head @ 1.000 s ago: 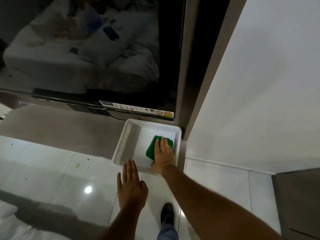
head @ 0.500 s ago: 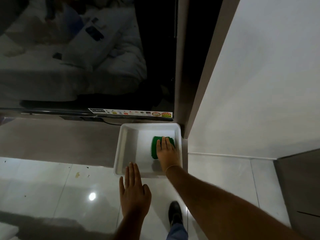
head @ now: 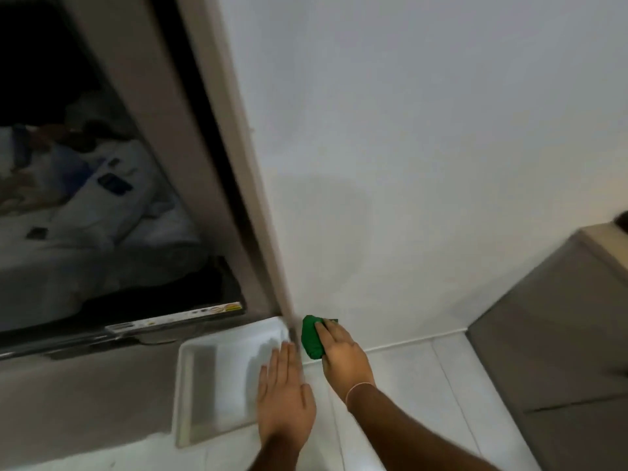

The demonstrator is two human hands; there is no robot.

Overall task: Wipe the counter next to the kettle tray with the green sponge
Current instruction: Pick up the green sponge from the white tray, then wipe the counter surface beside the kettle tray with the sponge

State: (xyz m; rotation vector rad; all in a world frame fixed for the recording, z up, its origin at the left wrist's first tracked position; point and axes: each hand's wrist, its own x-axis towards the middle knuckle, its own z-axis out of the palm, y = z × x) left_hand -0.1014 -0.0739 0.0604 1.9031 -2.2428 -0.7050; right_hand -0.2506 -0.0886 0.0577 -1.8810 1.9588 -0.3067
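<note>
Moved: sponge [head: 312,337] and right hand [head: 343,355] out of the white tray [head: 217,385] since half a second back, now to the right of the grey post [head: 238,185]; view swung right and tilted too.
Sponge: green, bunched up, right at the foot of the white wall [head: 424,147], just beside the post's bottom end, past the tray's right rim.
Right hand: fingers [head: 328,331] curled over the sponge and gripping it, thin band at the wrist.
Left hand: [head: 283,399] flat, fingers straight and together, holding nothing, lying over the tray's near right corner; can't tell if actually touching the rim.
Tray: nothing in it, sitting on the grey ledge [head: 85,396] under the TV [head: 68,185].
TV: dark screen mirroring a bed with white sheets, sticker strip along the bottom edge.
Floor: [head: 401,396] glossy white tiles below both arms.
Far right: grey cabinet [head: 560,351], well apart from the hands.
Picture: pretty blurry overall.
</note>
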